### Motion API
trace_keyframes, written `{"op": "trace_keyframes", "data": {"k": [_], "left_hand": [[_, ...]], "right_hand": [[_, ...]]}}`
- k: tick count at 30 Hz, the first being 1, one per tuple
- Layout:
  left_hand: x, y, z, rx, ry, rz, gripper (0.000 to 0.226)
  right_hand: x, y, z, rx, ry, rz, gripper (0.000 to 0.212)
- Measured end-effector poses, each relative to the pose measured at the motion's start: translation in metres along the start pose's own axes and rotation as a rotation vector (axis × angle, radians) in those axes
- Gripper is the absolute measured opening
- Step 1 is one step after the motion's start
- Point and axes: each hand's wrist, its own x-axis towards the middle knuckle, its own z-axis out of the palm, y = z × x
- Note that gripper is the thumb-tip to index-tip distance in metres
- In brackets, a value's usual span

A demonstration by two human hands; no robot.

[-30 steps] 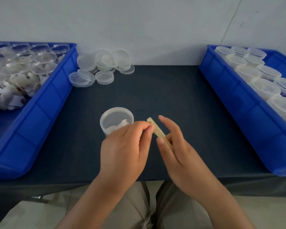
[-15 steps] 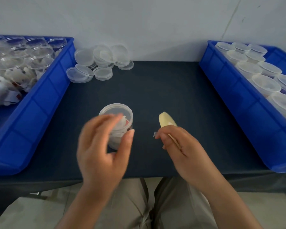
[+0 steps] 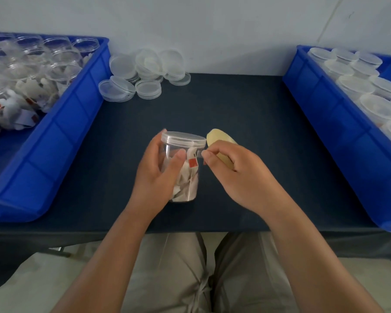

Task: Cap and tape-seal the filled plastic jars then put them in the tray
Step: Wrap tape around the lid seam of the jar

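Jar: 1 clear jar [image 3: 186, 175] in play, mid worktop [image 3: 246, 109], front of centre, filled with white sachets carrying red marks. Couldn't tell whether it stood on the worktop or was lifted.
Lid: 1 lid [image 3: 183, 139] was on that jar.
Left hand: left hand [image 3: 155, 170] was wrapped round the jar body, thumb across the front wall, fingers behind.
Right hand: right hand [image 3: 235, 175] was curled round 1 yellowish tape roll [image 3: 218, 141], thumb and forefinger pinched together just beside the jar, under the lid rim. Tape strip between them was too blurred to confirm.
Trays: 2 blue ones. Left tray [image 3: 61, 136] held open jars [image 3: 63, 71], uncapped and filled; 4 across the back row, the rest overlapped too much to count.
Right tray: right tray [image 3: 339, 132] held capped jars [image 3: 378, 107], at least 10 in view, more cut off by the frame edge.
Loose lids: loose lids [image 3: 123, 64] sat in 1 pile at the back of the worktop beside the left tray, partly stacked, roughly 9 tops showing.
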Motion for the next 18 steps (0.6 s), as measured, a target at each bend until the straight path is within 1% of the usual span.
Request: {"op": "trace_keyframes", "data": {"k": [2,4,9,13,16,18], "left_hand": [[-0.004,0.005,0.000,-0.011,-0.043,0.004,0.058],[-0.006,0.008,0.000,0.025,-0.062,0.032,0.049],[-0.003,0.009,0.001,0.109,-0.026,0.058,0.035],[-0.002,0.006,0.001,0.155,-0.003,0.041,0.027],[0.000,0.003,0.001,0.176,0.015,-0.011,0.030],[0.000,0.003,0.000,0.196,0.031,-0.015,0.032]], "right_hand": [[0.004,0.002,0.001,-0.021,-0.009,0.020,0.025],[0.006,0.006,0.003,0.010,-0.010,0.035,0.026],[0.006,0.007,0.006,0.099,-0.019,0.048,0.025],[0.002,0.009,0.003,0.137,-0.056,0.047,0.024],[-0.003,0.011,-0.002,0.154,-0.097,0.023,0.022],[-0.005,0.010,-0.004,0.152,-0.105,0.019,0.022]]}}
